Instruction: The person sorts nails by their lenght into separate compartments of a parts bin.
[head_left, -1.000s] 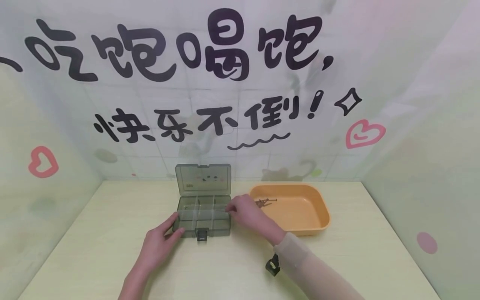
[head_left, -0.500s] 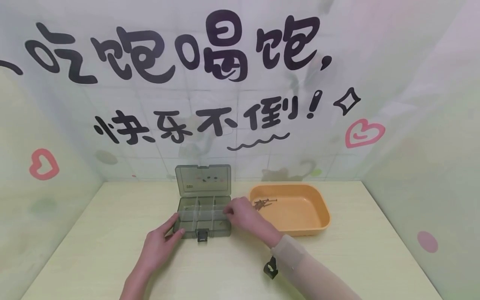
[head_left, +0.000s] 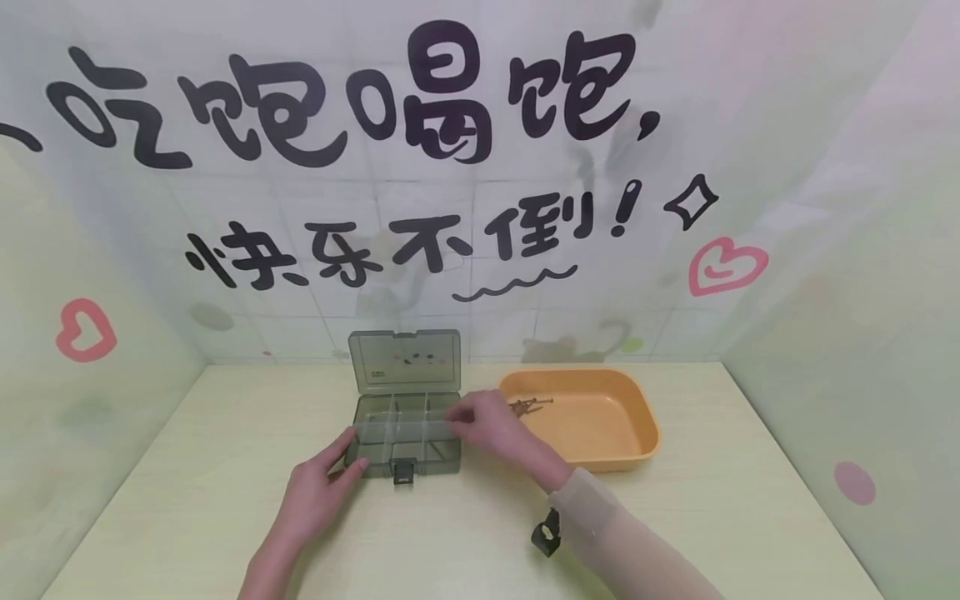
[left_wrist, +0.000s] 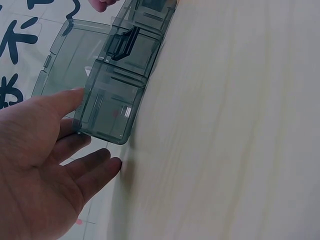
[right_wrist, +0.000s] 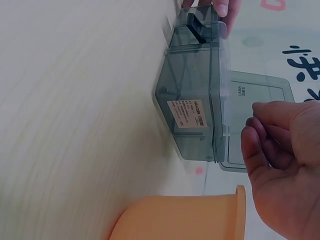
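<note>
A dark translucent compartment box [head_left: 369,454] stands on the table with its lid [head_left: 405,362] raised at the back. Clear dividers split its inside, and a dark thin screw lies in the front right compartment. My left hand [head_left: 318,492] grips the box's left front corner between thumb and forefinger; its other fingers lie loose in the left wrist view. Over the box's right edge hovers my right hand [head_left: 483,425], fingers curled and thumb near the fingertips. Nothing shows between them in the right wrist view [right_wrist: 280,150]. Several dark screws [head_left: 527,407] lie inside an orange tray [head_left: 651,429].
Directly right of the box, the orange tray sits beneath my right forearm's reach. A printed wall [head_left: 480,325] stands close behind the box and tray. A black clip [head_left: 547,532] hangs at my right sleeve. The pale wooden table [head_left: 465,550] extends in front.
A dark screw at my right fingertips has dropped into the front right compartment. My right hand has shifted slightly left over the box edge; the left hand keeps its grip.
</note>
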